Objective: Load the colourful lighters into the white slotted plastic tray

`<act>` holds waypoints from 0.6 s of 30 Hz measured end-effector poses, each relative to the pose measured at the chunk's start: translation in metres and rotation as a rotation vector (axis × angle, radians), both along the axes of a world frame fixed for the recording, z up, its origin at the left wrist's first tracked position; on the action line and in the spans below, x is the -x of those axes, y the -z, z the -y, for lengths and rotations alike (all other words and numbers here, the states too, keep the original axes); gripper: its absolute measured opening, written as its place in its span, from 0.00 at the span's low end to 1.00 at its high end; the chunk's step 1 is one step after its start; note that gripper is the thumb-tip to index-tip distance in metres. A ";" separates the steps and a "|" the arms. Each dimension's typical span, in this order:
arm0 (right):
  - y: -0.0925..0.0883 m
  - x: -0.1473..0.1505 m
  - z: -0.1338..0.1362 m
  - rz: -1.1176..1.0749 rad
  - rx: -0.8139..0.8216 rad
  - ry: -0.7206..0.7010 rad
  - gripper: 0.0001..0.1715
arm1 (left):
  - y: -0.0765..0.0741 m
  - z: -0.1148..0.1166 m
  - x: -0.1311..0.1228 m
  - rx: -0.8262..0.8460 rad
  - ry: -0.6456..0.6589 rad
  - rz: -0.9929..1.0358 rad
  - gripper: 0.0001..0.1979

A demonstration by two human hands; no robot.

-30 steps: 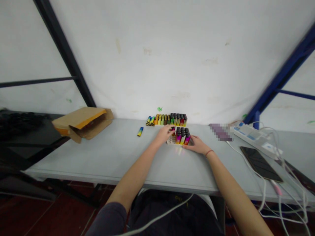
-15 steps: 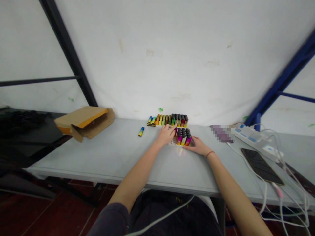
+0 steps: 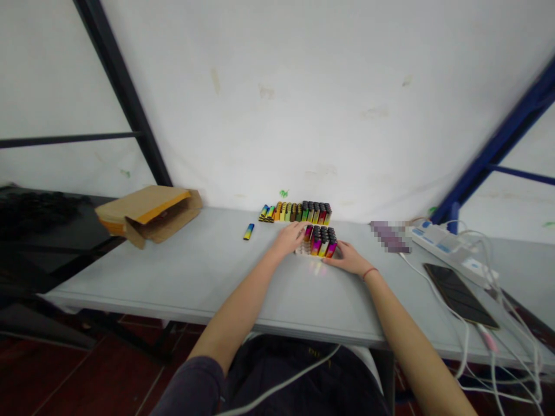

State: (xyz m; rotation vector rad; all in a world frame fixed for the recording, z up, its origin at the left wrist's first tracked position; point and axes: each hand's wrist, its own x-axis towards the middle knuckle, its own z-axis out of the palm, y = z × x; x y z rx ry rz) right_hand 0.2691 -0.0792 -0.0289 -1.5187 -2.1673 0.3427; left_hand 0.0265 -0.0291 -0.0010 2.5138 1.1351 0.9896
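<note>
A clear tray (image 3: 302,248) of upright lighters (image 3: 323,241) sits on the table before me. The lighters have black tops and purple, magenta and yellow bodies. Empty slots show at the tray's left. My right hand (image 3: 350,259) grips the right side, thumb at the front corner. My left hand (image 3: 289,238) is at the left end, fingers stretched over the back edge near one dark red lighter (image 3: 308,232); I see nothing held in it, though its fingertips are partly hidden.
Behind stand rows of lighters (image 3: 316,212), with several blue-yellow ones (image 3: 266,212) lying at their left. One lighter (image 3: 248,231) lies apart. An open cardboard box (image 3: 145,214) is on the left. A phone (image 3: 460,296), power strip (image 3: 455,251) and white cables occupy the right.
My left hand has drawn back slightly to the left, uncovering more of the dark red lighter in the tray. My right hand has stayed at the tray's right side.
</note>
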 end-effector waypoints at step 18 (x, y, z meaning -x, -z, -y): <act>-0.002 0.001 0.001 0.010 -0.003 0.009 0.41 | 0.002 -0.029 0.110 0.247 -0.905 0.280 0.08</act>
